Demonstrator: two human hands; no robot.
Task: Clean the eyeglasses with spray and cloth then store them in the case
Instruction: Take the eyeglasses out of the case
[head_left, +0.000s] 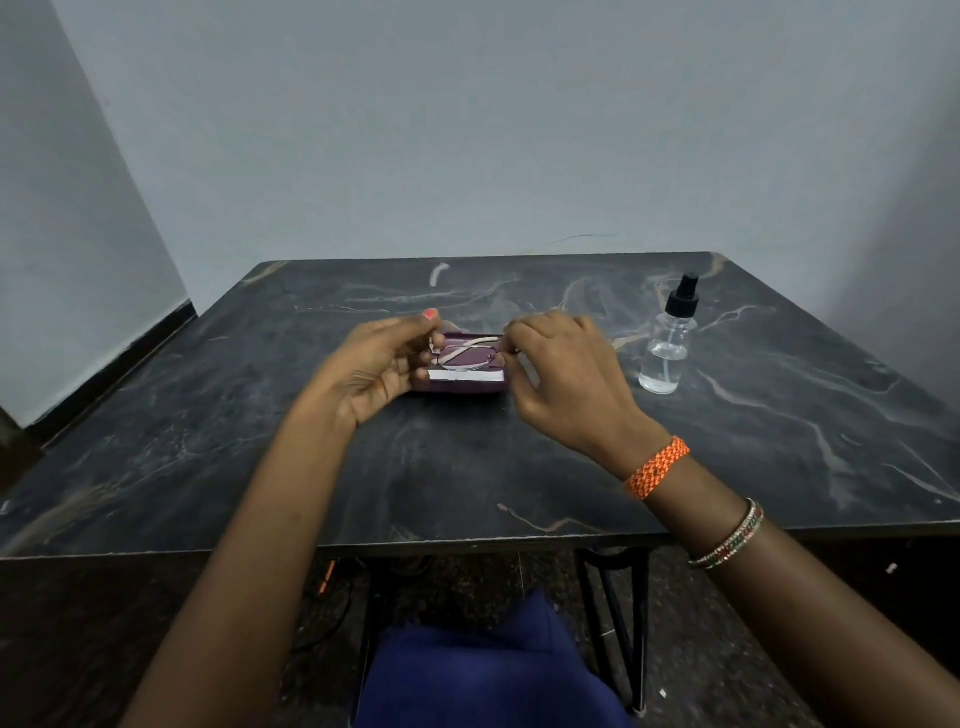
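I hold the glasses (465, 358) with both my hands just above the open case (460, 382), which lies on the table (467, 467) near its middle, at about 12 o'clock from my body. My left hand (382, 366) pinches the left end of the frame between the thumb and the fingers, and my right hand (563, 374) pinches the right end with its fingertips; both hands are closed narrowly on the glasses. The temples look folded, because I see them cross over each other behind the lenses. Whether the glasses touch the case already or hang a little above it, I cannot tell from here. The spray bottle (667, 343) stands upright at about 2 o'clock from the case, well apart from it, and no hand is on it. I do not see the cloth clearly; a pale strip at the near edge of the case may be it or may be the lining. So I judge that this is either the moment of taking the glasses out or of putting them in, and the folded temples make me think more of storing. If it is storing, the next move asks me to lower the glasses flat into the case, lenses not scraping the rim, then let go with both hands and close the lid.
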